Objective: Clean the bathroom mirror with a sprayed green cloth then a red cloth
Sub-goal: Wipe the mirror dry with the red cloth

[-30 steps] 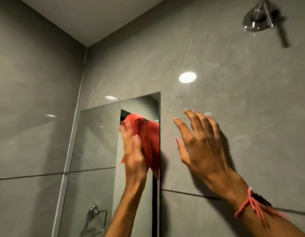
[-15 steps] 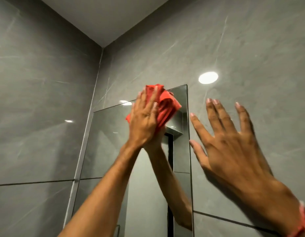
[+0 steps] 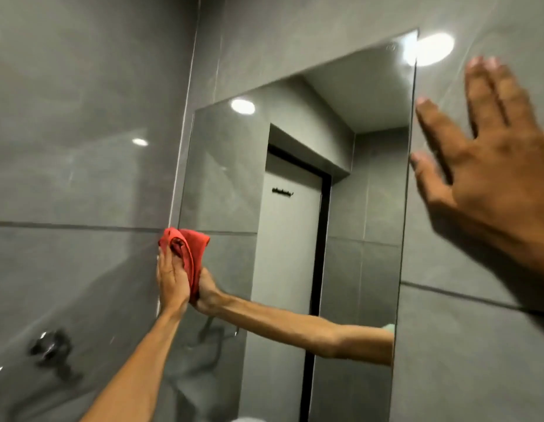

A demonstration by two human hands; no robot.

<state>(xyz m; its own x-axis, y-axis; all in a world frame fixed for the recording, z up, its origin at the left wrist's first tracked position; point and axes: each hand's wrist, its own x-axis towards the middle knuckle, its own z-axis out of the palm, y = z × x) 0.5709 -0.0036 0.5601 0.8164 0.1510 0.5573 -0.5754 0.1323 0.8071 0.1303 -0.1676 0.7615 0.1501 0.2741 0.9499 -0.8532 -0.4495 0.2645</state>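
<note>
A tall frameless mirror (image 3: pixel 295 208) hangs on the grey tiled wall. My left hand (image 3: pixel 171 280) presses a bunched red cloth (image 3: pixel 185 248) against the mirror's left edge, about halfway down. The hand's reflection meets it in the glass, with the reflected forearm running off to the right. My right hand (image 3: pixel 490 166) rests flat on the wall tile just right of the mirror, fingers spread, holding nothing. No green cloth is in sight.
Grey tiled walls meet in a corner just left of the mirror. A chrome wall fitting (image 3: pixel 49 348) sticks out at lower left. The mirror reflects a doorway (image 3: pixel 290 239) and ceiling lights.
My left hand has swept the red cloth from the mirror's top right area down to its left edge. The view has shifted so more of the mirror shows. My right hand stays on the wall.
</note>
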